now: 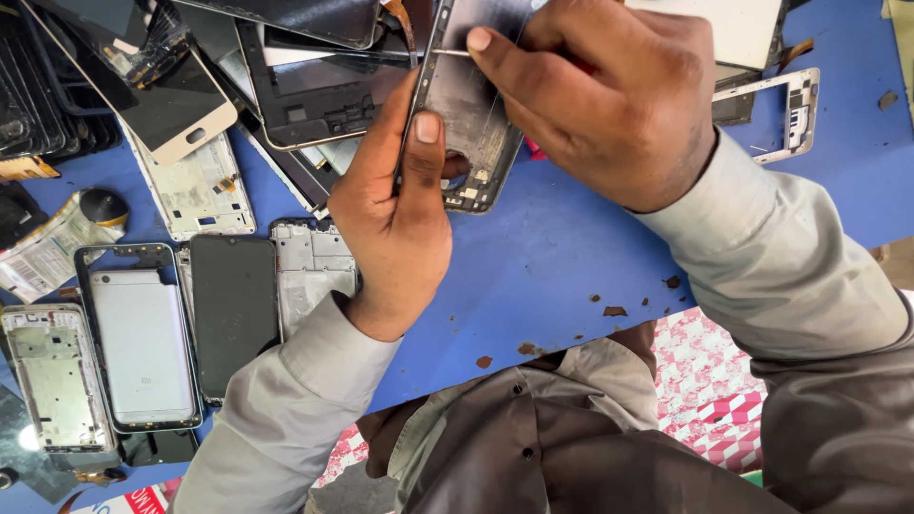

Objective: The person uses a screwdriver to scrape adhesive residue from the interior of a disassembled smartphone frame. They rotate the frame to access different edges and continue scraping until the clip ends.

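Gripping phone frame (468,114), left hand (395,209); right hand (609,95) probing.

phone frame (468,105): top end cut off by the upper edge, left side covered by the left hand (395,214) | thin tool (447,52): mostly hidden under the right hand (609,95), kind not to be told | pile of screens (286,38): cropped at the top | table (533,266): near edge hidden by sleeves

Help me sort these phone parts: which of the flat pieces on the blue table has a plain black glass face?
The black rectangular phone screen left of the left hand, lying between two pale, silvery phone frames.
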